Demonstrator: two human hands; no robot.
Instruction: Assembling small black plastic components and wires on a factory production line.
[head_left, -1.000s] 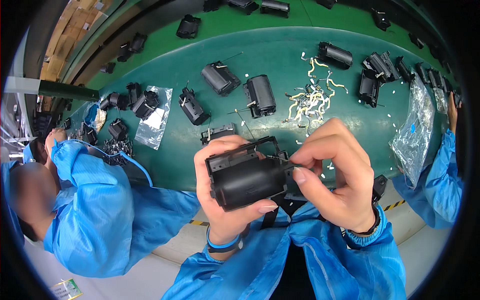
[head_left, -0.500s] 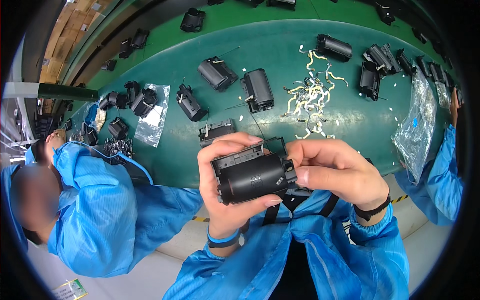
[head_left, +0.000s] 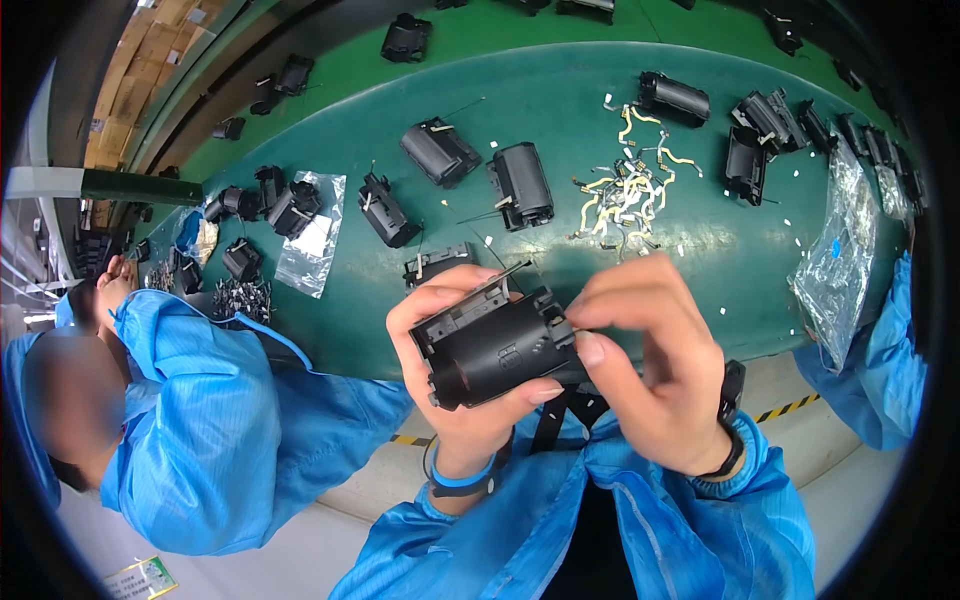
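A black plastic housing with a rounded, cylinder-like body (head_left: 500,350) is in front of me, tilted with its right end higher. My left hand (head_left: 450,400) is wrapped round its left side, thumb along the lower front and fingers behind the upper edge. At the right end, the thumb and forefinger of my right hand (head_left: 650,360) close on a small part of the housing's end. Whether something small is also between those fingertips cannot be made out. A thin dark wire rises behind the housing. Another black housing (head_left: 440,264) lies on the table just beyond my left hand.
The green table (head_left: 400,300) bears several similar black housings (head_left: 522,185). A heap of white and yellow cables (head_left: 625,200) lies beyond my right hand. Clear plastic bags (head_left: 312,245) lie at both sides. A person in blue (head_left: 200,430) sits close at left; another blue sleeve (head_left: 880,350) shows at right.
My right hand has shifted a little left, its knuckles higher and its fingers more bent at the housing's end. The housing has tilted further, its right end upward.
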